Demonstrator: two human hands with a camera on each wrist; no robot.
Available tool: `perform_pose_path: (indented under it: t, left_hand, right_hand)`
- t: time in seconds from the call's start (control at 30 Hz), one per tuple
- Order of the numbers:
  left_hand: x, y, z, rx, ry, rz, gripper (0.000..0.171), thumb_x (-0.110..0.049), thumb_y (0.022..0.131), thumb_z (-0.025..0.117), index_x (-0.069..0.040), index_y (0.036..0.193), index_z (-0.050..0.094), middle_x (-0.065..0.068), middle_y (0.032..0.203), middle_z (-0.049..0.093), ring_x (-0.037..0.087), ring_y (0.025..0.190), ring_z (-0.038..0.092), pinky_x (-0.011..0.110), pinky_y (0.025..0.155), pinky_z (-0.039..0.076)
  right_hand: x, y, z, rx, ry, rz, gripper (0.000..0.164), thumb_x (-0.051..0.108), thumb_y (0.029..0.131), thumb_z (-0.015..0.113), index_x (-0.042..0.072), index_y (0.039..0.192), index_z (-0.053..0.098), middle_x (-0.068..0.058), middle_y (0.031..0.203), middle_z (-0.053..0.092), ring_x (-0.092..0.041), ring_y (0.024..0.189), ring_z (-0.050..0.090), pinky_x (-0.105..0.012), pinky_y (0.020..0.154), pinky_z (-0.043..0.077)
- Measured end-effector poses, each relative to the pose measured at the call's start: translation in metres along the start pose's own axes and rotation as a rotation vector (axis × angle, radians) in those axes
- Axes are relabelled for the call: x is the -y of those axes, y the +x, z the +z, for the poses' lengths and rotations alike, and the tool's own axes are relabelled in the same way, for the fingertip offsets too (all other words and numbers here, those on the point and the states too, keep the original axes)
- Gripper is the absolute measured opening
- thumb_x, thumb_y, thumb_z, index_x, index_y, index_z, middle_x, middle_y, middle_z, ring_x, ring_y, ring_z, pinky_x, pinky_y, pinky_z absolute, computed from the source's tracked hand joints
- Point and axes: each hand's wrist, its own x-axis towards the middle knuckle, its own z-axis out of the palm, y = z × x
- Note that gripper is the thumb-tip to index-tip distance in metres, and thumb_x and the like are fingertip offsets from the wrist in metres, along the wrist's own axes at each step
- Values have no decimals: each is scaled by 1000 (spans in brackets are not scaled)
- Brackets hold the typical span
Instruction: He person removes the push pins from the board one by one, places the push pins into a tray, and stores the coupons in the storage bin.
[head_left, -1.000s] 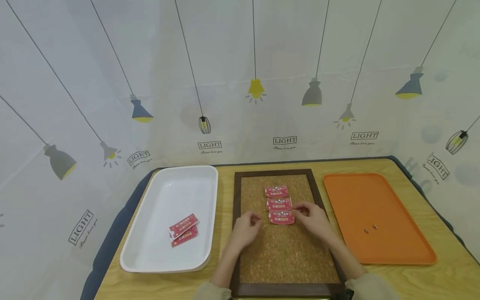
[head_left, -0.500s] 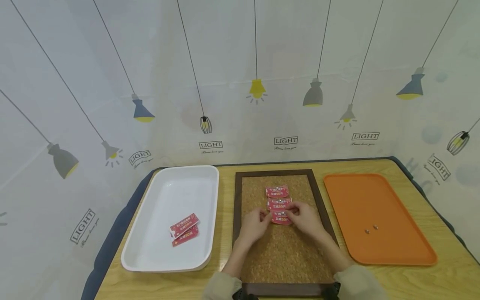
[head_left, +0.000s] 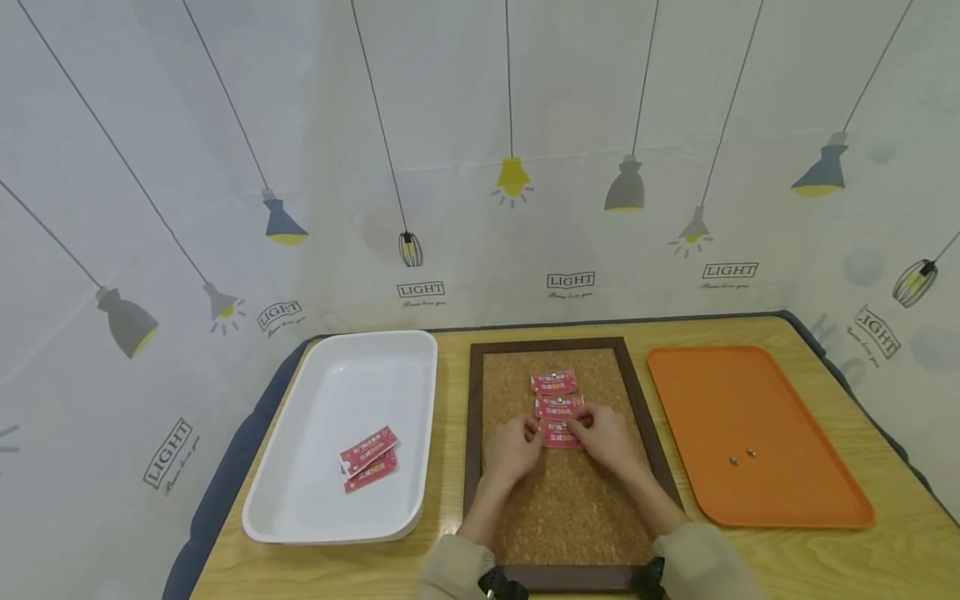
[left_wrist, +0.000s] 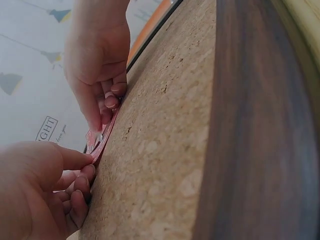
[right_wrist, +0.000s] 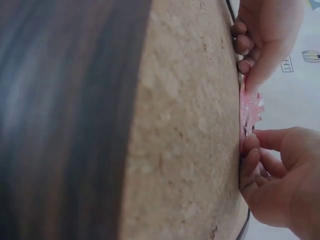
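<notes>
Three red-and-white coupons run down the cork board [head_left: 577, 508] in a column, each with a small silver pin near its top. My left hand [head_left: 513, 450] pinches the left edge of the lowest coupon [head_left: 557, 437]. Facing it, my right hand [head_left: 611, 437] pinches the same coupon at its right side, close to the pin; its fingertips partly cover the coupon. In both wrist views this coupon [left_wrist: 102, 147] [right_wrist: 247, 110] appears edge-on between the hands. Above it lie the middle coupon [head_left: 555, 406] and the top coupon [head_left: 553, 382].
On the left stands a white tray [head_left: 341, 375] with two overlapping coupons [head_left: 369, 458] inside. An orange tray [head_left: 772, 408] on the right bears two small silver pins [head_left: 742, 457]. The board has a raised dark wooden frame [head_left: 476, 400]. A printed wall rises behind the table.
My left hand has moved right, from beside the coupons to the lowest one's left edge. My right hand has shifted slightly left over its right side.
</notes>
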Motion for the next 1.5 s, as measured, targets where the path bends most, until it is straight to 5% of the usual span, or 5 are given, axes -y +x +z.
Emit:
perform_pose_path:
  t: [0.73,1.5]
  left_hand:
    - [3,-2,4,-59,9,2,6,-19,92,69,-14,88,67,-9,68,57,7,59,49,28,54,37]
    - [0,-4,4,-84,23,-6,8,-19,92,69,-16,86,67,-10,68,58,6,60,50,30,56,39]
  right_hand:
    - [5,2,3,-11,-80,57,14,8,89,71,-1,78,67,-1,64,60,-12,57,51,-25,51,40]
    - [0,4,3,17,-55,48,14,10,90,71,0,81,69,-2,69,63,-13,61,53,-26,53,41]
